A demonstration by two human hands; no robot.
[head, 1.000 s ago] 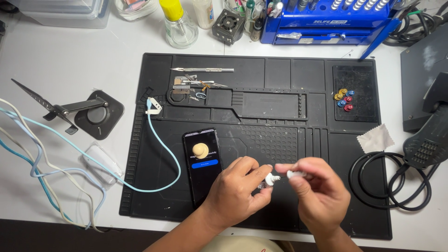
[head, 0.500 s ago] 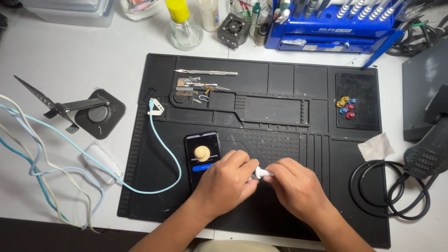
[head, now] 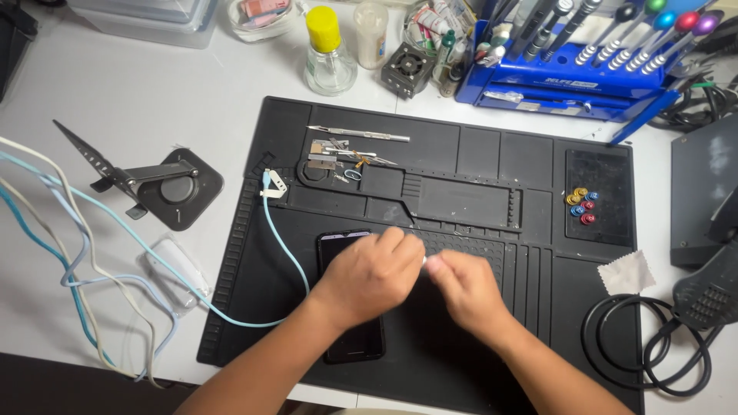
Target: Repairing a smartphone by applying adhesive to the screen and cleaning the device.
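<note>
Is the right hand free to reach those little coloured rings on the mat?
Probably yes: the coloured rings lie uncovered up and right of the right hand, bare mat between. Its fingers are pinched against the left hand, though.

There is just one camera, and I wear it on my head. It looks almost straight down at the bench (head: 154, 84) in front of me. It is close, so the black work mat (head: 461, 154) fills most of the picture. My left hand (head: 369, 277) and right hand (head: 465, 292) sit low in the middle, and my arms come in from the bottom edge. The far side of the bench, with the blue tool rack (head: 569, 84), is at the top. The white and blue cables (head: 69, 253) run off the left edge. A dark box (head: 703, 200) is cut off at the right. No second view shares this scene.
</note>
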